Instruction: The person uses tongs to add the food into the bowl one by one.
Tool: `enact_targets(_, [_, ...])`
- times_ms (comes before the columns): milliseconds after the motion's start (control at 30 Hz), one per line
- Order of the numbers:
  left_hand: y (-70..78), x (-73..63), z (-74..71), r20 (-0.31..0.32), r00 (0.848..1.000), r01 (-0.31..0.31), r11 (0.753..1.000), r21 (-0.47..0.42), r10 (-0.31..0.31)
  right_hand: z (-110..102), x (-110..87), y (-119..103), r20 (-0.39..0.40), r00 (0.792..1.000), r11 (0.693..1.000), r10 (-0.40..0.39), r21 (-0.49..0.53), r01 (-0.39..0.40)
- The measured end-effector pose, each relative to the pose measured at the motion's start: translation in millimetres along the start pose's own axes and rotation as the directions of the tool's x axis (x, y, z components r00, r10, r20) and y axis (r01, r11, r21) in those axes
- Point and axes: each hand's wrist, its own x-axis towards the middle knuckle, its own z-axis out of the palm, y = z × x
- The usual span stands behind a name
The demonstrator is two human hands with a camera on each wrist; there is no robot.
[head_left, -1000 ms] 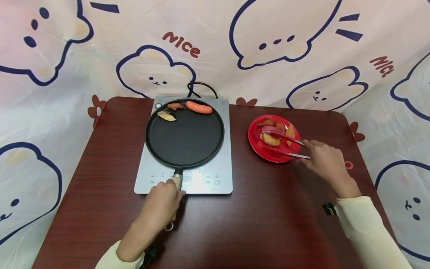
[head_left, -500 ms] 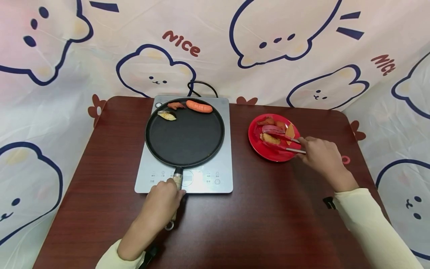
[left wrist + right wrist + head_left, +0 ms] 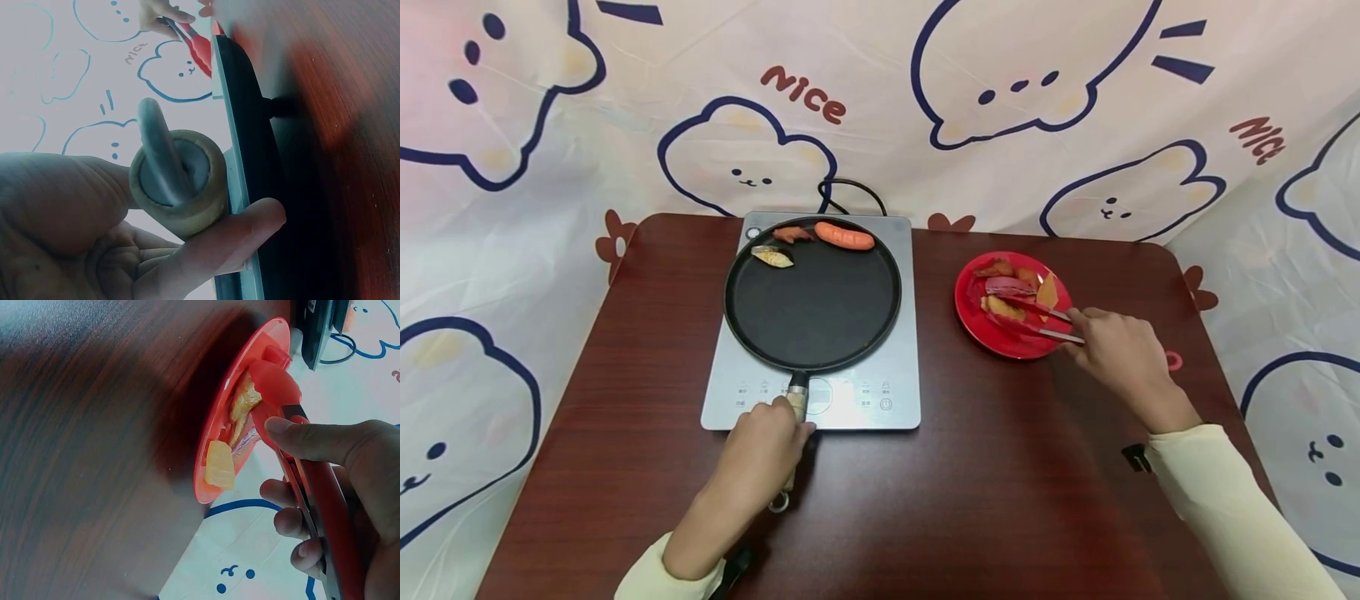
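Observation:
My left hand (image 3: 760, 458) grips the pale handle of a black frying pan (image 3: 816, 308); the left wrist view shows the handle's end (image 3: 181, 175) between thumb and fingers. In the pan lie a scored sausage (image 3: 844, 237), a small brown piece (image 3: 792, 235) and a yellowish piece (image 3: 772, 257). On the right, my right hand (image 3: 1116, 354) holds red-tipped tongs (image 3: 1054, 312) over a red plate (image 3: 1015, 348). Their tips lie either side of a golden-brown food piece (image 3: 1002, 308); contact is unclear. Beside it are a pink-purple piece (image 3: 1009, 287) and a yellow ridged piece (image 3: 220, 464).
Under the pan is a silver induction cooker (image 3: 872, 417), its black cord (image 3: 857, 185) running behind. Both stand on a dark brown wooden table (image 3: 985, 500). A cartoon-printed cloth (image 3: 880, 108) hangs behind the table and at its sides.
My right hand has shifted slightly left and up with the tongs, and the tong arms have drawn closer together around the golden-brown piece. My left hand and the pan stay put.

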Motion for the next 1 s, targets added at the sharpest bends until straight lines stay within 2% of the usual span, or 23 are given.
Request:
enact_targets(200, [-0.5,0.4,-1.0,-0.004,1.000,-0.004,1.000,-0.004,0.004,-4,-6.5,-2,-0.034,0.999,1.000,-0.008,0.026,0.009])
enact_targets(600, [-0.6,0.1,-0.1,0.003,1.000,0.003,1.000,-0.012,-0.003,-23,-10.9,-21,-0.098,0.995,0.997,-0.030,0.064,0.036])
enact_targets(800, [-0.9,-1.4,-0.9,-0.007,1.000,0.006,1.000,-0.007,-0.006,-33,0.3,-37,-0.129,0.990,0.994,-0.053,0.085,0.064])
enact_targets(1000, [-1.0,-0.8,-0.8,-0.002,1.000,0.003,1.000,-0.007,-0.003,-48,19.6,-62,-0.120,0.988,0.991,-0.099,0.078,0.109])
